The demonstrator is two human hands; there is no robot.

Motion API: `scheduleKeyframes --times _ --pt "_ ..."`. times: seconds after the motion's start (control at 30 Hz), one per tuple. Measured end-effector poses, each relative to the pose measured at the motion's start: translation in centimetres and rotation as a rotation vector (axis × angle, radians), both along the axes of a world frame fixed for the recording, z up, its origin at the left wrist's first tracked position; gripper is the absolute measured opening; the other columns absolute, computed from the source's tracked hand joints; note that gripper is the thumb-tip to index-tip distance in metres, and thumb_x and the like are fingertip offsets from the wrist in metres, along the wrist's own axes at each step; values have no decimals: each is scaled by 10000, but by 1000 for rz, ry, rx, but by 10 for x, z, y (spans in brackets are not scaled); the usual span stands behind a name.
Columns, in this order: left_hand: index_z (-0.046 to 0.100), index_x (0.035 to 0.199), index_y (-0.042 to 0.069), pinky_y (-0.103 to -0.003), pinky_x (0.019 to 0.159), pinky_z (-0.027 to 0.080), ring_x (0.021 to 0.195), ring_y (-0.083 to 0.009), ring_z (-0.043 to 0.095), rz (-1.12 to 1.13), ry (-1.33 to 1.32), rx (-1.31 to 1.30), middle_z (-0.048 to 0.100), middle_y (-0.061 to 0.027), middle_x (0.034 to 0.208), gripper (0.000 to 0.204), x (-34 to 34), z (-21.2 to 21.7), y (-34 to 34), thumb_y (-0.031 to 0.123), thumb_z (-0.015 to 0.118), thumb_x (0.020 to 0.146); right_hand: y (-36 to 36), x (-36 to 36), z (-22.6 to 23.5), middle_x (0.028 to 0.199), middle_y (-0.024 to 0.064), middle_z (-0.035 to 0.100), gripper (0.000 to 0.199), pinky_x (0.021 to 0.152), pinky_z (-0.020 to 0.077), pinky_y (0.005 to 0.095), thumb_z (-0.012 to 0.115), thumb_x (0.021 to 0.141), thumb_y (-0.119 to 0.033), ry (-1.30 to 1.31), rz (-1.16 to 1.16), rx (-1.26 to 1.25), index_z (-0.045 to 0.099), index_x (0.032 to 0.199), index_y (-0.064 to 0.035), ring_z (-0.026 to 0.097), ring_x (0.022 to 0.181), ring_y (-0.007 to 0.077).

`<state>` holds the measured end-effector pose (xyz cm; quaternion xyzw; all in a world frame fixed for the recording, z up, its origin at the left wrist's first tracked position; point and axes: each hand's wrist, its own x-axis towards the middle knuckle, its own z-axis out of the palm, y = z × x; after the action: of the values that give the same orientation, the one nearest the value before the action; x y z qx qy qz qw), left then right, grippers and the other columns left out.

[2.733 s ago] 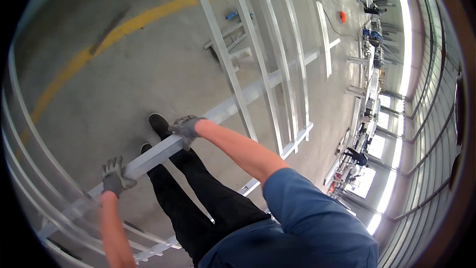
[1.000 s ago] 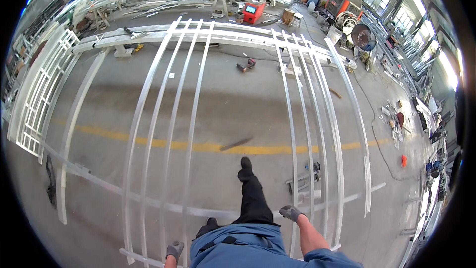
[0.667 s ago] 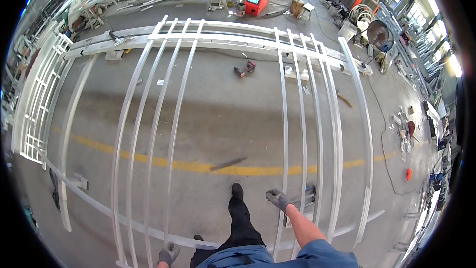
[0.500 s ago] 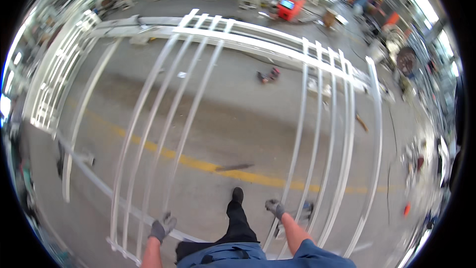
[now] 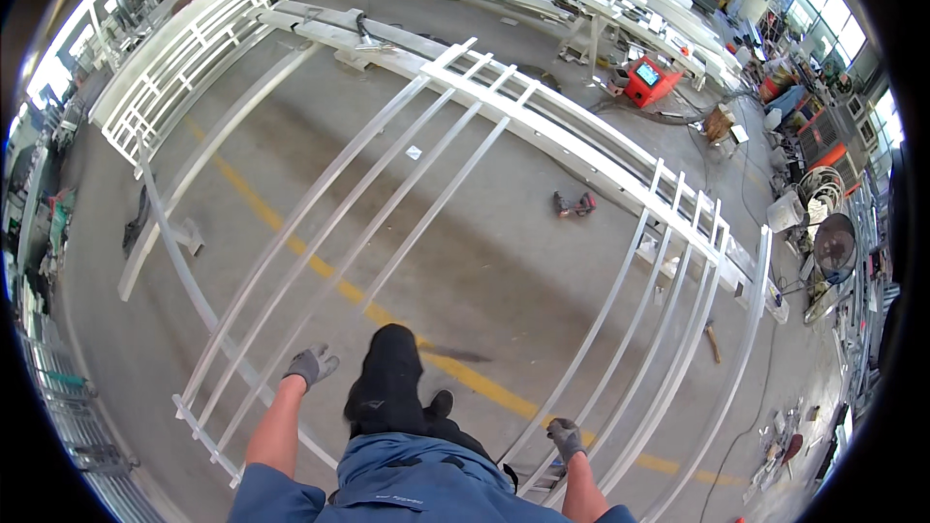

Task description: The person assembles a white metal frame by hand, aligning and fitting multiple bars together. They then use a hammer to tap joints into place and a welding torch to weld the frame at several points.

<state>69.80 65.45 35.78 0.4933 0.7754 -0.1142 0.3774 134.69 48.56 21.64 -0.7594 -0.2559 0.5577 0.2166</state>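
My left hand (image 5: 312, 365), in a grey glove, hangs with its fingers apart beside the rightmost of several long white bars (image 5: 334, 261) in the left group. Nothing shows in it. My right hand (image 5: 567, 438), gloved in the same grey, is beside the nearest bar of the right group of long white bars (image 5: 635, 339). Its fingers are curled in, and whether they hold anything is hidden. Both groups run from the far white beam (image 5: 557, 140) toward me. My leg (image 5: 387, 383), in black trousers, is between the groups, knee bent forward.
A red and black cordless power tool (image 5: 573, 203) lies on the grey floor beyond me. A hammer (image 5: 713, 341) lies to the right. A red machine with a screen (image 5: 647, 80) stands behind the beam. White lattice frames (image 5: 184, 58) fill the far left. A yellow line (image 5: 465, 375) crosses the floor.
My view has turned, so the bars and beam now slant down to the right. My legs have changed position in a step. Both hands hang at my sides, swung slightly.
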Motion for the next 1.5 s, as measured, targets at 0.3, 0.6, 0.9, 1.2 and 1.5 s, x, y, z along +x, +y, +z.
scheduleKeyframes --times 0.3,0.6,0.9,1.2,1.5 --pt "549 1415 81 -461 1119 407 1340 -402 499 -127 65 1 506 -215 1475 741 101 -117 205 497 697 820 31 75 -37 931 99 703 411 691 555 321 679 940 -335 -199 -328 -29 623 1164 4 674 808 175" --pt "451 1469 -5 -440 1134 380 1367 -413 464 -108 142 48 504 -250 1469 862 142 -244 416 419 769 789 221 83 -1 1431 296 513 891 1133 386 430 631 872 -629 -370 -12 -219 478 1422 55 484 1360 396" --pt "555 1239 34 -393 716 502 802 -253 622 170 -163 108 621 -91 901 487 138 -319 466 204 773 838 318 107 -122 1297 234 616 878 1038 458 435 678 815 -656 -379 -209 -408 526 1325 43 599 1174 386" --pt "539 958 98 -334 369 345 394 -143 443 458 -279 147 435 -5 539 142 150 -291 461 207 625 984 309 98 -133 667 142 668 458 642 535 415 600 951 -439 -399 -339 -368 633 874 12 680 628 261" --pt "489 901 90 -327 353 345 373 -140 423 428 -213 125 382 14 505 149 151 -300 435 176 563 998 222 72 -196 622 104 654 408 621 524 414 552 959 -410 -530 -340 -407 656 791 -53 669 600 258"
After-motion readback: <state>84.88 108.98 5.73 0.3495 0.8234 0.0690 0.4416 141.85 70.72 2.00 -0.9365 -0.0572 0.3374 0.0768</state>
